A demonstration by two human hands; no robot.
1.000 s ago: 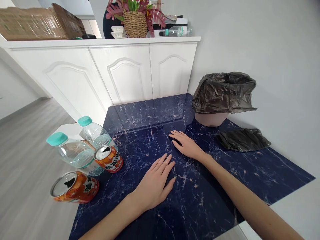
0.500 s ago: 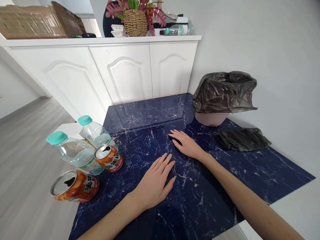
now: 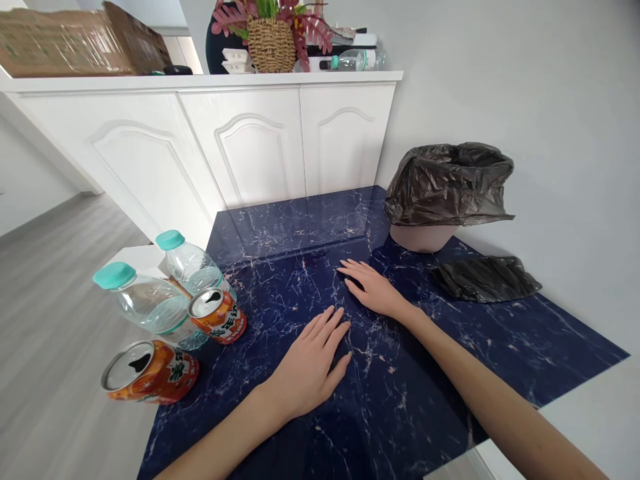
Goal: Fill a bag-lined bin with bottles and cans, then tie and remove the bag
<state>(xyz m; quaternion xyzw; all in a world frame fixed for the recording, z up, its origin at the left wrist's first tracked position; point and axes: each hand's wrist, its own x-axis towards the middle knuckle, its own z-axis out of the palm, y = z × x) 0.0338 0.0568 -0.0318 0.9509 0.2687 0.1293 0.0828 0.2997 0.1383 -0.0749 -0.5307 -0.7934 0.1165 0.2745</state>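
On the blue surface (image 3: 295, 230), the left hand (image 3: 307, 367) and right hand (image 3: 374, 288) lie palm-down, fingers (image 3: 331, 327) relaxed and empty, between cans (image 3: 227, 321) and bottles (image 3: 163, 315) at left and a bin (image 3: 423, 239), its black bag (image 3: 445, 193) overhanging, presumably to stay open

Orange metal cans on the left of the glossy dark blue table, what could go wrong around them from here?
The nearer orange metal can stands close to the left edge of the glossy dark blue table; a sweep of the left hand might tip it off.
The farther orange metal can stands beside a clear plastic bottle with a turquoise cap, so grabbing one could knock the other.
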